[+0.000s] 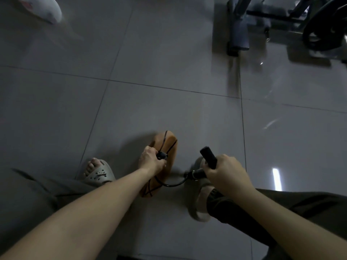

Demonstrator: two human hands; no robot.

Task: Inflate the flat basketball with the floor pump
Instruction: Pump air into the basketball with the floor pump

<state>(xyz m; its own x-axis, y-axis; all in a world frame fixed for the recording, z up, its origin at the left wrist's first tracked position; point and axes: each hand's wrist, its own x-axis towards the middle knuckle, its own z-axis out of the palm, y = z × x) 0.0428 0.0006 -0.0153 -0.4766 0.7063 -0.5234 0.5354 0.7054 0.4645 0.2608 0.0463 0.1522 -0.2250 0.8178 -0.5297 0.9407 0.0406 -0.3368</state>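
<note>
Grey perforated rubber slipper (99, 172) is sitting on my left foot, on the glossy grey tiled floor (169, 72). Just right of it, my left hand (152, 159) is pinching the small black hose connector (161, 155) against the flat orange rubber basketball (168, 144), which is lying caved-in between my feet. A thin black hose (174, 184) is looping rightward. My right hand (225, 173) is wrapping all its fingers around the black foam pump handle (208, 156), above my beige right slipper (201, 205).
</note>
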